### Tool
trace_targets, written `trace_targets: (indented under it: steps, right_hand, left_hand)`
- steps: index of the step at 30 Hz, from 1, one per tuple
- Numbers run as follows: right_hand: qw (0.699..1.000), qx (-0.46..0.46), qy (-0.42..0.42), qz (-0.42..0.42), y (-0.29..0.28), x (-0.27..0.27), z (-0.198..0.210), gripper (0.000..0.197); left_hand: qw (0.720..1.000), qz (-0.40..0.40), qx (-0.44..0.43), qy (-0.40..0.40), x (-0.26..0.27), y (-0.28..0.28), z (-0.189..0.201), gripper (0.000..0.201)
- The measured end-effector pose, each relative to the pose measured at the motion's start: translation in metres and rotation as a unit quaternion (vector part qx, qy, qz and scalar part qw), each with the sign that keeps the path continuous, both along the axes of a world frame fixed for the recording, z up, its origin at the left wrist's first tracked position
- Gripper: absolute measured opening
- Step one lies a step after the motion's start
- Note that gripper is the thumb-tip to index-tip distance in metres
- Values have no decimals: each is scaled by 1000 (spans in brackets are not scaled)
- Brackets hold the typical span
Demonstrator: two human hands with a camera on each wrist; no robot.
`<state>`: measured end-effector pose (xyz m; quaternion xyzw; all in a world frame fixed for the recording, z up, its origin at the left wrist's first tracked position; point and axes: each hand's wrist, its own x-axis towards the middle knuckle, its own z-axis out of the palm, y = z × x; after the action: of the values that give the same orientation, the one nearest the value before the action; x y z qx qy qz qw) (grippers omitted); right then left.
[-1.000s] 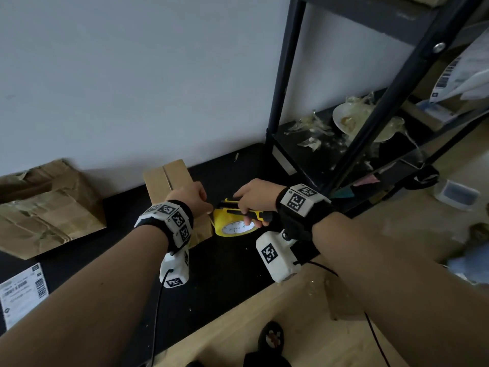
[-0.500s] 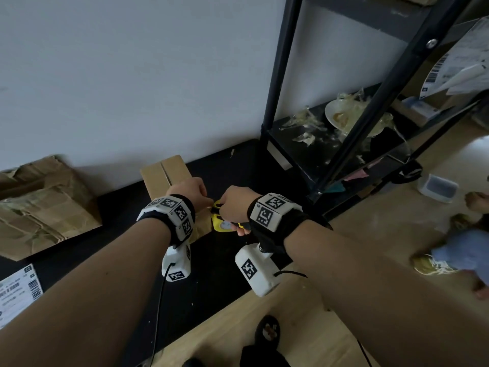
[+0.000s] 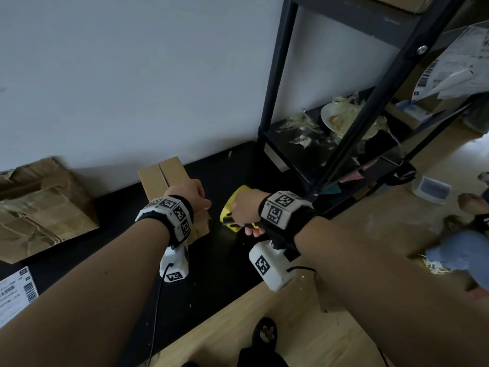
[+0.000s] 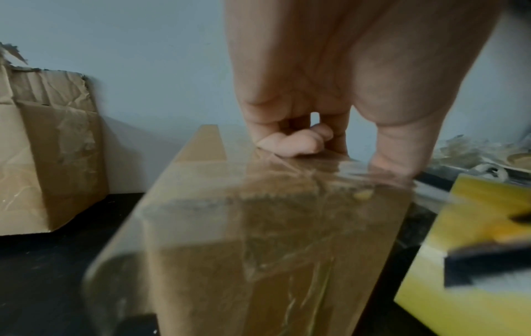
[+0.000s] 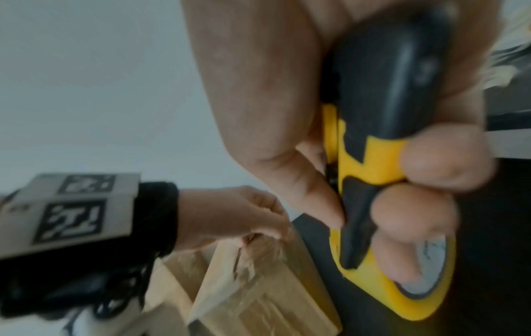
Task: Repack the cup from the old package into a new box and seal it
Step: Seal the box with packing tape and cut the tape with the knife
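Here the new box [image 3: 169,178] is seen lying on the black table [image 3: 217,274], its long axis running from the near edge away toward the wall, with the flap seam along the top pointing the same way. Clear tape [image 4: 287,204] is laid over its near end and down the front face. The cup itself is not visible. Just to the right of the box, apart from it, a yellow tape dispenser [image 3: 234,205] is held above the table. A crumpled old package [image 3: 39,207] is set well to the left against the wall, and a black shelf rack [image 3: 330,154] strewn with tape scraps stands to the right. The left hand [image 3: 189,193] is pressed down on the top of the box, the fingers [image 4: 290,141] curled under and apparently holding nothing, though blur makes this uncertain. The right hand [image 3: 244,207] is wrapped around the dispenser's black and yellow handle, fingers closed tight.
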<state>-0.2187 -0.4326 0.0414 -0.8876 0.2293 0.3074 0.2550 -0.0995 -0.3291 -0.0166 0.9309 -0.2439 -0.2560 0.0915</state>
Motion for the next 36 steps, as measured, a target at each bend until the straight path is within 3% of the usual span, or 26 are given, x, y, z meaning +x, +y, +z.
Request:
trace_targets:
  steps: [2,6,9,13,15,17,22,24,28,32,36]
  right_hand:
    - [1000,15,19,-18,-11,1,5,23]
    - [976,84,-128,-157,-42,1,13,36]
    - [944,77,-204,-246,-66,-2,6,46]
    - [919,89,-225,-311,-97,-8,-18,59]
    - [912,94,-226,-328,-114,-13,-25,57]
    - [911,95,-226,-332,-129,-16,-31,57]
    - [922,99,-219,-304,-162,-6,-54,59]
    - [929,95,-210,-290,-172,2,-64,63]
    - [962,56,-169,-208,-179,17,-78,66]
    - [978,11,-182,-98,-167,34,-91,59]
    - [988,-29,-149,14,-149,44,-98,68]
  left_hand:
    - [1000,-5,7,3,-1,-2,6,15]
    - [997,-32,-12,-75,-8,-22,25,24]
    - [997,-63,-36,-12,-27,-52,23,56]
    - [995,-87,-16,43,-48,-92,0,93]
    - [995,-96,-12,23,-50,-110,-10,99]
    - [995,-96,-13,1,-50,-127,-15,93]
    - [999,-13,-44,-13,-44,-154,-24,73]
    - [994,77,-74,34,-33,-154,-32,67]
    - [953,241,-104,150,-15,-145,-51,53]
    - [945,263,-94,172,-8,-142,-58,42]
    - [959,233,-67,147,-2,-136,-49,30]
